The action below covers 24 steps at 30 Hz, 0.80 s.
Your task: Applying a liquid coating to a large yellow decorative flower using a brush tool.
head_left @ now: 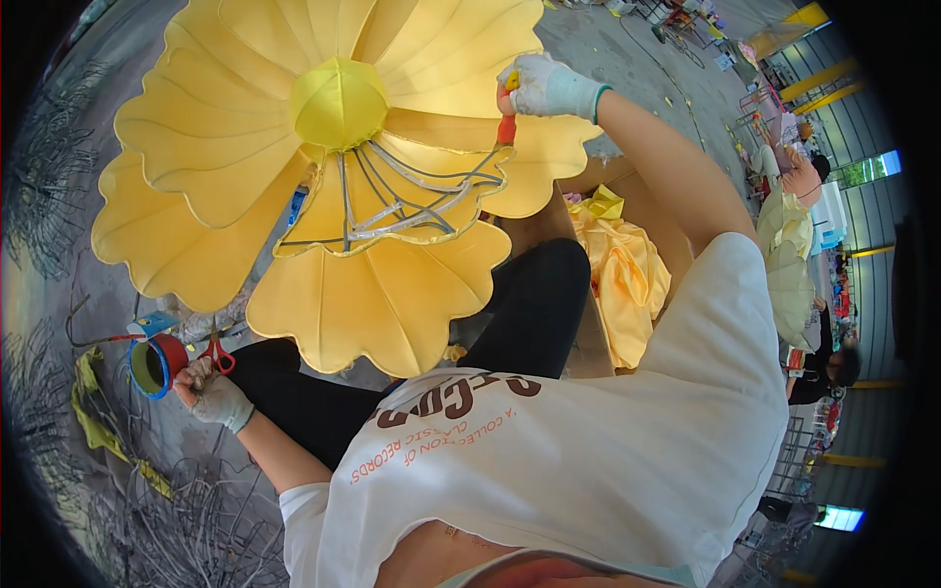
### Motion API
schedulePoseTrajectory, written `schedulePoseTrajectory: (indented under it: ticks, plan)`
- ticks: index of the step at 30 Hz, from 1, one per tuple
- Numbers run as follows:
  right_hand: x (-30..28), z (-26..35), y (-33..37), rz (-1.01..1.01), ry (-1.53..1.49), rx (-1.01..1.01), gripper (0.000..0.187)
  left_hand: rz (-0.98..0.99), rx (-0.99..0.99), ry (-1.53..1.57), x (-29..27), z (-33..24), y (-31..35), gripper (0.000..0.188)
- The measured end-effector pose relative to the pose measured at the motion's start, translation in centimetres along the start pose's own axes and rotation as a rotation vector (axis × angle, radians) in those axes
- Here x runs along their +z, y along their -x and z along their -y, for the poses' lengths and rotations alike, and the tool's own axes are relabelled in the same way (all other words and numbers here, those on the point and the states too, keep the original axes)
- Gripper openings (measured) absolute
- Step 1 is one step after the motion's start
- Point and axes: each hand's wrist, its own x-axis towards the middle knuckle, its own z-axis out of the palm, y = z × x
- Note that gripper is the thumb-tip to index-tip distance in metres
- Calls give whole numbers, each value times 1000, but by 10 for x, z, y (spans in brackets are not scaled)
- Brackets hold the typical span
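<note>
Yellow fabric already covers most of the large flower frame (314,176) filling the upper left of the frame; one petal near centre shows bare wire, so covering appears unfinished. Your right hand (544,86), gloved, grips a red-handled tool (507,122) at the flower's edge. Your left hand (211,392), lower left, closes around something small beside red scissors (220,355) and a glue cup (157,365).

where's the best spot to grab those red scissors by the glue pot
Probably the red handle loops of the scissors, coming from the left hand side below them. The loops face that hand, while the blades point up under the yellow flower petal.
</note>
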Motion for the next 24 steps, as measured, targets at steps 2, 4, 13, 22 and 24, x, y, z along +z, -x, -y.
schedulePoseTrajectory:
  ticks: [2, 4, 13, 22, 24]
  plan:
    - [-18, 6, 6, 84, -146, 147, 17, -11, 4, -8, 0, 0, 0, 30]
    - [-45, 17, 13, 252, -445, 434, 16, -37, 18, -30, 0, -1, 1, 31]
    - [-46, 17, 77, -319, -1190, 565, 13, -8, -12, -25, -2, -5, -1, 31]
    - [57, 55, 156, -855, -1669, 854, 10, -50, -39, -139, -4, -5, -1, 34]
    - [53, 47, 161, -892, -1691, 841, 10, -49, -48, -150, -6, -3, -3, 34]
